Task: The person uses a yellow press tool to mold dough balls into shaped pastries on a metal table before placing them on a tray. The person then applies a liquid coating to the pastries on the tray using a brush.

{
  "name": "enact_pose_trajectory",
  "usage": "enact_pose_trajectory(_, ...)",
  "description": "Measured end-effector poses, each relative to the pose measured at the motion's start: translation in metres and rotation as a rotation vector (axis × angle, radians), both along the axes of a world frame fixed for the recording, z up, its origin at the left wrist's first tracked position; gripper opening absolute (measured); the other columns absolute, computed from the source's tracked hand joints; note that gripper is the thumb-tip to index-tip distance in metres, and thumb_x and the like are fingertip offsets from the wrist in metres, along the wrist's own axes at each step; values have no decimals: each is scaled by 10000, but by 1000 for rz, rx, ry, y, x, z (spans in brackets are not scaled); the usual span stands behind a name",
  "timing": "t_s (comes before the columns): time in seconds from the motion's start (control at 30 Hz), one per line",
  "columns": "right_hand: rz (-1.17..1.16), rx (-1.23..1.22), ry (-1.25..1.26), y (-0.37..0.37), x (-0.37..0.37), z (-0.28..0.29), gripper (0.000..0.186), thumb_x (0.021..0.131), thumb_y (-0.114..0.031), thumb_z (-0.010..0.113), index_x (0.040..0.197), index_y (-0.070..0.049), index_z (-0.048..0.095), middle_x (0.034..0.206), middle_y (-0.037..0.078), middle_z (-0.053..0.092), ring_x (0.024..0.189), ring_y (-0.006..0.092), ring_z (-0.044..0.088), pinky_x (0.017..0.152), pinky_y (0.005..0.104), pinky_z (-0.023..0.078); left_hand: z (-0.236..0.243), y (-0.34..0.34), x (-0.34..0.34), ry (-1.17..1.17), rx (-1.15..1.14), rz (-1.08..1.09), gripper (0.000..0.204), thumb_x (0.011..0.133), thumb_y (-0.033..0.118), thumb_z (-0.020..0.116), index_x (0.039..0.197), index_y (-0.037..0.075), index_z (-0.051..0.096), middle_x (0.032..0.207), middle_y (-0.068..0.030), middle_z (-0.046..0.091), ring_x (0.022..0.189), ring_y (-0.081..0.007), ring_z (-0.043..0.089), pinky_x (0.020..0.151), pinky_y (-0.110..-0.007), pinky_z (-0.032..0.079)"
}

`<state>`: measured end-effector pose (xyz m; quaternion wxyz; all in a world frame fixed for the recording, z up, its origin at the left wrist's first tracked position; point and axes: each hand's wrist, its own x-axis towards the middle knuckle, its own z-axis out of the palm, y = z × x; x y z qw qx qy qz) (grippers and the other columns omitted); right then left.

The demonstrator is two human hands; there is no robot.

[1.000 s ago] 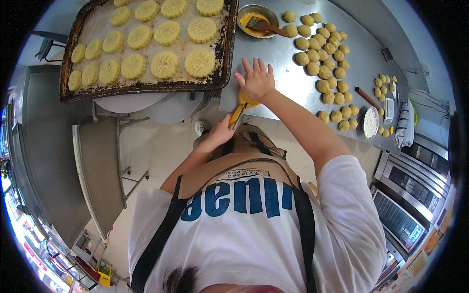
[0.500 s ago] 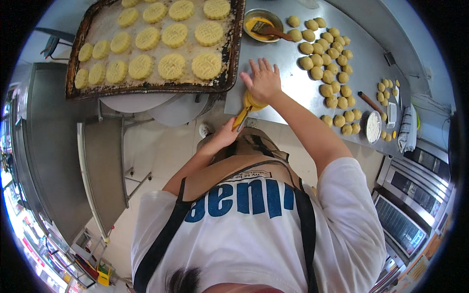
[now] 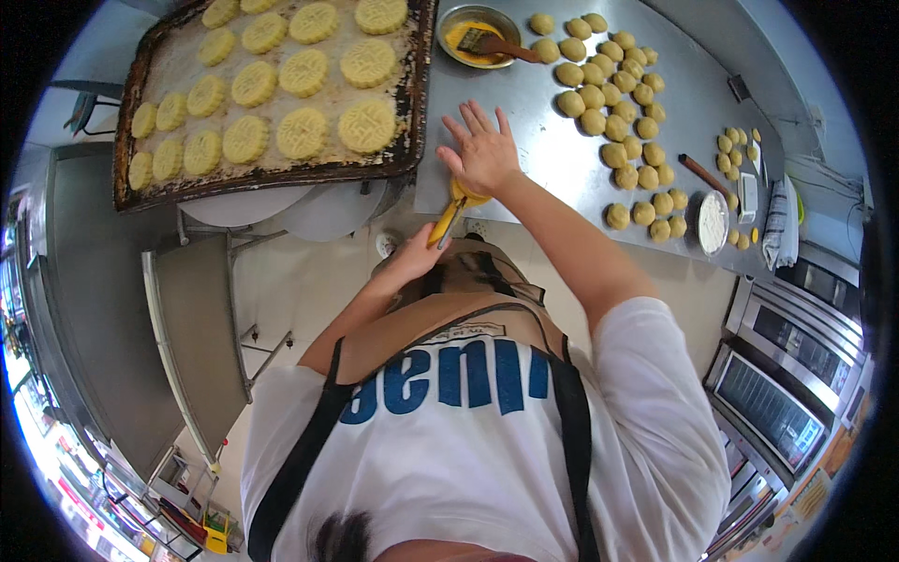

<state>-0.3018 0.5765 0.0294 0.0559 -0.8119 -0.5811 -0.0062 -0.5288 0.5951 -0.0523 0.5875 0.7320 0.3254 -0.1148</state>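
Note:
My left hand [image 3: 412,255] is wrapped round the handle of a yellow mooncake mould [image 3: 449,221] at the near edge of the steel table. My right hand [image 3: 485,161] lies with its palm over the mould's round head, fingers spread and pointing away from me; most of the head is hidden beneath it. To the left, a dark-rimmed baking tray [image 3: 417,140] bears rows of pale yellow patterned mooncakes [image 3: 302,133]. Right of my hands, many round dough balls [image 3: 592,122] sit on the steel table [image 3: 538,122].
Beyond my right hand stands a metal bowl [image 3: 454,21] of yellow liquid with a wooden-handled brush [image 3: 510,50] across it. Farther right are a bowl of white powder [image 3: 713,223], a wooden rolling pin [image 3: 702,172], a small white scale [image 3: 747,197] and a folded cloth [image 3: 780,225].
The tray, table and both hands have shifted slightly left in view. My right hand's fingers are spread wider over the mould; my left hand keeps its grip on the handle.

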Motion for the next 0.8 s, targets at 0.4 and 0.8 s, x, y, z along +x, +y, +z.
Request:
enact_pose_trajectory(0.4,-763,193,1525,-130,-15,-36,509,962,-476,472,779,-31,641,692,37,600,638,129,531,593,300,427,32,-10,55,-41,-155,48,338,830,282,634,1013,3,578,886,-171,646,827,-283,628,742,-396,492)
enact_pose_trajectory(0.8,13,322,1524,68,-29,200,396,739,-128,561,1100,35,576,959,133,669,899,211,643,811,326,495,210,57,25,-721,-12,67,464,767,321,731,1092,39,560,850,-101,622,676,-184,628,621,-305,496)
